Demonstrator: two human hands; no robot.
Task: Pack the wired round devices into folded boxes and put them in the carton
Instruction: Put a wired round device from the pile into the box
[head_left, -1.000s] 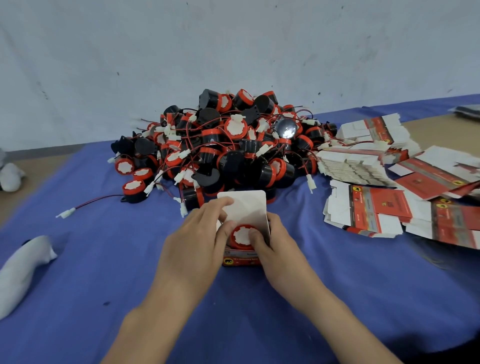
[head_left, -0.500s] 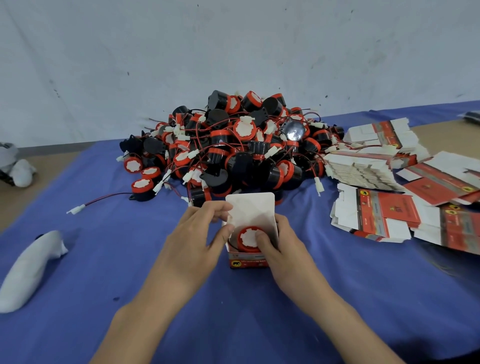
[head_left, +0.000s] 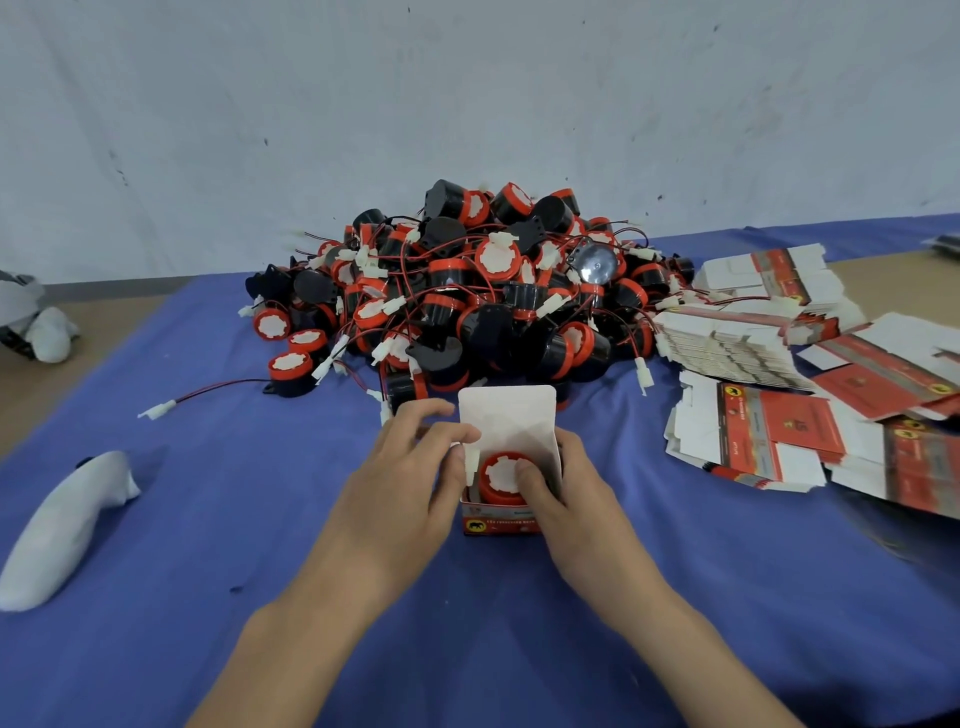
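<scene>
Left hand (head_left: 410, 488) grip pinches left side flap of folded box (head_left: 498, 526); right hand (head_left: 574, 501) grip clasps its right wall, thumb pressing round device (head_left: 496, 475) inside. At 12 o'clock device pile (head_left: 467, 296), at 3 flat boxes (head_left: 753, 436), on blue worktop (head_left: 249, 519).

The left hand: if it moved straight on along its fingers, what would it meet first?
Probably the upright white lid flap of the small red cardboard box, close before the left hand; depth is unclear.
</scene>
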